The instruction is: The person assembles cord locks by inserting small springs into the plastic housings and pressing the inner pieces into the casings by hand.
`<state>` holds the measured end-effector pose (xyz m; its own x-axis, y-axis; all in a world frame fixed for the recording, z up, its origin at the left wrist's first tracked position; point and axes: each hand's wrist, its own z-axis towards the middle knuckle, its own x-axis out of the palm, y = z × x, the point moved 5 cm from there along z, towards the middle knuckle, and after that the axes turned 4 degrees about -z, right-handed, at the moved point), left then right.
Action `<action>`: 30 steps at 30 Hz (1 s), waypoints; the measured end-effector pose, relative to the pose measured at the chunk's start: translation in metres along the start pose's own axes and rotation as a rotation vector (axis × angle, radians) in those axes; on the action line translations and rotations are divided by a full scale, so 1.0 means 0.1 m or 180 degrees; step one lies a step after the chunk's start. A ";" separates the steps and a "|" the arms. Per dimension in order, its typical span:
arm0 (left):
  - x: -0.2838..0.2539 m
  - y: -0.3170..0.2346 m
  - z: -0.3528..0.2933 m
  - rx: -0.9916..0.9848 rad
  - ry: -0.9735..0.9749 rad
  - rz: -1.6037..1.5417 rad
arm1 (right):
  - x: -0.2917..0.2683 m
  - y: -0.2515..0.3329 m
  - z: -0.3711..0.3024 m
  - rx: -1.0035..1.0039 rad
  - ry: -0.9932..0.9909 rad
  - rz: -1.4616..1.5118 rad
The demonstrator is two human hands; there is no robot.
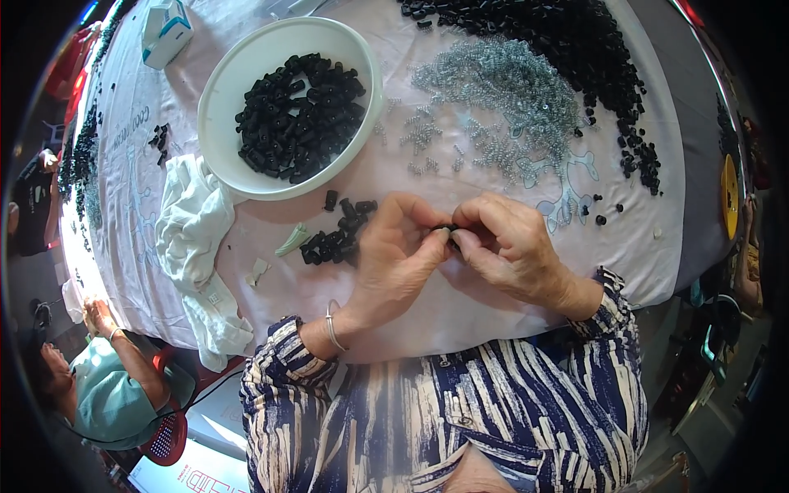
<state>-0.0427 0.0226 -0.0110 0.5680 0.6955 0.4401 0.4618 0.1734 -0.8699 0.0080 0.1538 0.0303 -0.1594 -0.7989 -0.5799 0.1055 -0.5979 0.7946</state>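
Both my hands meet over the near part of the cloth-covered table. Between thumb and fingers, my left hand (pixel 396 253) pinches a small black plastic part (pixel 448 229). My right hand (pixel 514 253) grips the same spot from the other side; the fingers cover most of the part. Beside my left hand lies a small heap of black plastic pieces (pixel 327 245). Beyond my hands spreads a pile of small silvery coil springs (pixel 514 86), with a larger heap of black pieces (pixel 575 45) behind it. A white bowl (pixel 210 144) holds many assembled-looking black pieces (pixel 296 131).
A crumpled white cloth (pixel 197 246) lies left of the bowl, near a pale green strip (pixel 291 240). At the far left stands a white-and-blue box (pixel 167 34). Another person (pixel 115 386) sits at the table's left edge. Loose black pieces (pixel 600 219) lie to the right.
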 end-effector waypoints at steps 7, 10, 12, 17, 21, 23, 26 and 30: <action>-0.05 -0.03 0.04 -0.0080 -0.0221 -0.0296 | 0.06 0.19 -0.02 -0.0737 -0.0545 -0.0913; -0.07 -0.03 0.04 -0.0010 -0.0213 -0.0487 | 0.08 0.24 0.00 -0.0859 -0.0582 -0.1103; -0.06 -0.04 0.04 -0.0004 -0.0151 -0.0549 | 0.10 0.24 0.01 -0.0949 -0.0687 -0.1169; -0.07 -0.04 0.04 -0.0048 -0.0110 -0.0593 | 0.12 0.20 -0.02 -0.1188 -0.0895 -0.1402; -0.07 -0.04 0.05 -0.0088 -0.0094 -0.0568 | 0.11 0.19 -0.03 -0.1242 -0.0859 -0.1386; -0.07 -0.04 0.04 -0.0091 -0.0087 -0.0518 | 0.12 0.19 -0.03 -0.1251 -0.0844 -0.1422; -0.08 -0.03 0.05 -0.0116 -0.0102 -0.0571 | 0.14 0.17 -0.03 -0.1294 -0.0844 -0.1334; -0.05 -0.07 0.04 -0.0109 -0.0070 -0.0676 | 0.12 0.20 -0.05 -0.1284 -0.0893 -0.1351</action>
<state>-0.0517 0.0201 -0.0077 0.4406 0.6610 0.6075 0.5926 0.2942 -0.7499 0.0131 0.1323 0.0386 -0.5129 -0.4730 -0.7164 0.3286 -0.8791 0.3452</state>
